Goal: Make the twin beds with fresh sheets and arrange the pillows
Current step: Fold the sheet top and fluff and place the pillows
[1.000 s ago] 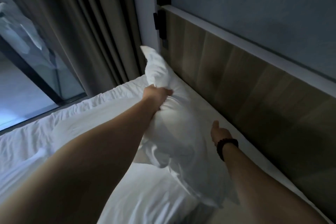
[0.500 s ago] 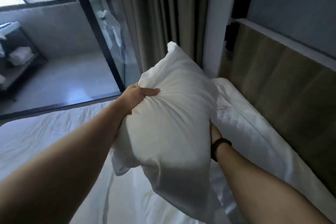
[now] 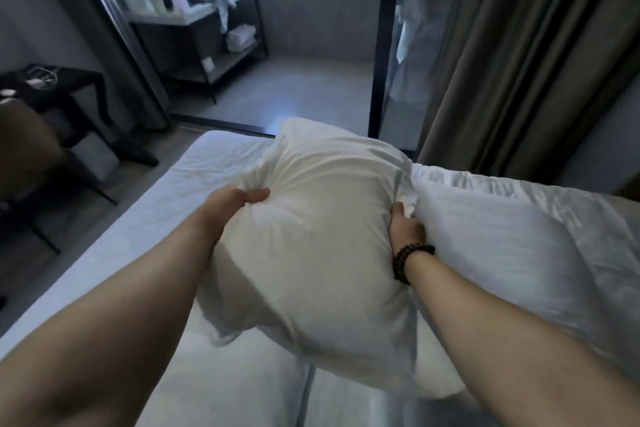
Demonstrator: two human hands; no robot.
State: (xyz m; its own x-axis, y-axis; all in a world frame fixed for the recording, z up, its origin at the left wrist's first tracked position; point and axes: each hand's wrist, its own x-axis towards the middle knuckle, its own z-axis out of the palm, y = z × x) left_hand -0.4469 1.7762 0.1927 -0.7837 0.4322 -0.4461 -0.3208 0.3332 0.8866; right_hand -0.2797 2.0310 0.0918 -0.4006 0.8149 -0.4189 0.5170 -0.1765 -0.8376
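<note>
A plump white pillow (image 3: 322, 239) is held up over the bed between both hands. My left hand (image 3: 235, 201) grips its left edge, thumb curled over the fabric. My right hand (image 3: 405, 229), with a dark bead bracelet on the wrist, holds its right edge where the case bunches. To the right a second white pillow (image 3: 519, 243) lies along the head of the bed. The white sheet (image 3: 173, 211) covers the mattress below, wrinkled. A seam between the two mattresses (image 3: 304, 392) shows under the held pillow.
Grey curtains (image 3: 512, 55) hang at the right behind the bed. A black-framed glass door (image 3: 381, 45) opens onto a balcony with a shelf unit (image 3: 197, 28) full of bottles. A dark chair (image 3: 31, 163) and black table (image 3: 62, 87) stand left of the bed.
The view has swung left, away from the headboard toward the balcony. The pillow has moved with both hands, and my right hand now clutches its right edge instead of pressing behind it.
</note>
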